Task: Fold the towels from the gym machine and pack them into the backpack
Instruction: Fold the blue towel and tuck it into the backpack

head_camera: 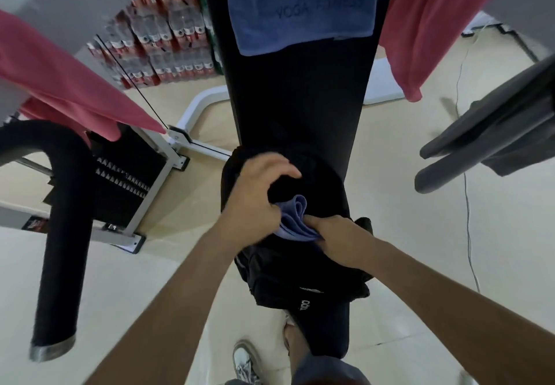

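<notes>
Bare forearms came up from the bottom edge, with a knee and a pale shoe [244,360] on the beige floor [420,234] beneath them. The left hand [258,192] sat at the mouth of the black backpack [300,273], its fingers [289,170] curled over the dark rim and holding it apart. The right hand [339,240] met it from the other side, thumb and fingers clamped on the folded towel [292,219], a lilac-blue wad showing several soft layers. That towel sat half inside the opening, between the two hands and touching both.

The backpack rested on the near end of a long black padded bench [294,99] that ran away from the camera. At the far end a blue towel [300,6] with dark, blurred lettering hung flat over the padding. A red towel [60,78] draped across the machine on the left, and a second red towel [429,24] hung on the right. Lower on the right, a grey towel [504,126] lay over a grey handle. A black foam-covered bar [63,234] curved down on the left beside a weight stack [126,180]. Packs of bottled water [162,42] were stacked against the far wall.
</notes>
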`<action>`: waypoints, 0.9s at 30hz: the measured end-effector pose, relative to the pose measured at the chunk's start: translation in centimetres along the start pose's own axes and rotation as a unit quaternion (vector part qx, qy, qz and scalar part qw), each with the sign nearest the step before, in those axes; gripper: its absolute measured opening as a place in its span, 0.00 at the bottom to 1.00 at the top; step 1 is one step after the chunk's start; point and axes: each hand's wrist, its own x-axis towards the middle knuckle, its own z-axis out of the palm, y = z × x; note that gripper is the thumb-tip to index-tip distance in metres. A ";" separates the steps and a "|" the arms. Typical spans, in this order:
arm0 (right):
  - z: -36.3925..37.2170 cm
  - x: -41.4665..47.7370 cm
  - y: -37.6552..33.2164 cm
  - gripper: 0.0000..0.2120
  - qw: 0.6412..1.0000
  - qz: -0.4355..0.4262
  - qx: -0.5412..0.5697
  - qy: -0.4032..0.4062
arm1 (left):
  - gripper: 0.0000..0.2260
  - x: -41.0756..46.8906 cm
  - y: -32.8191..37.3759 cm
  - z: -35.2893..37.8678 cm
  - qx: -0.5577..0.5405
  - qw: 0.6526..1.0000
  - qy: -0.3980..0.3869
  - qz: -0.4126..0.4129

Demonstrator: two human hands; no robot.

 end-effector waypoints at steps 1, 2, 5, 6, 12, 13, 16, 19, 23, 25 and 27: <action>-0.1 0.2 0.1 0.17 1.000 -0.009 -0.006 -0.007 | 0.36 -1.3 0.8 0.5 -0.016 0.992 -0.123 -0.023; 0.0 0.5 0.3 0.18 1.000 -0.020 -0.017 -0.010 | 0.41 -2.1 1.3 1.3 0.030 0.971 -0.232 -0.039; 0.7 0.6 -0.1 0.16 0.997 -0.025 -0.073 -0.011 | 0.36 -2.2 0.9 3.5 0.216 0.929 -0.300 0.009; 0.8 0.4 -0.3 0.15 0.998 -0.020 -0.057 -0.007 | 0.29 -1.6 0.5 3.6 0.246 0.925 -0.288 0.025; 1.2 -3.7 -0.8 0.44 0.987 0.127 0.035 -0.092 | 0.05 1.2 -0.7 1.5 0.236 0.941 -0.240 -0.027; 1.9 -4.5 -0.9 0.42 0.984 0.126 -0.036 -0.120 | 0.04 1.3 -0.9 1.1 0.214 0.952 -0.217 -0.033; 4.3 -6.2 -2.2 0.23 0.974 0.075 -0.195 -0.085 | 0.03 2.0 -1.5 1.2 0.153 0.964 -0.212 -0.047; 5.8 -7.1 -2.9 0.14 0.966 0.049 -0.251 -0.037 | 0.09 2.2 -2.1 3.0 0.142 0.952 -0.266 -0.058; 6.3 -7.7 -3.5 0.11 0.966 0.047 -0.255 -0.023 | 0.08 1.7 -3.0 5.9 0.114 0.946 -0.281 -0.114; 6.6 -8.0 -3.6 0.11 0.967 0.044 -0.252 -0.014 | 0.10 2.0 -3.0 6.6 0.082 0.962 -0.225 -0.128; 6.7 -8.3 -3.6 0.11 0.967 0.045 -0.251 -0.010 | 0.12 2.0 -2.4 6.6 0.061 0.980 -0.174 -0.075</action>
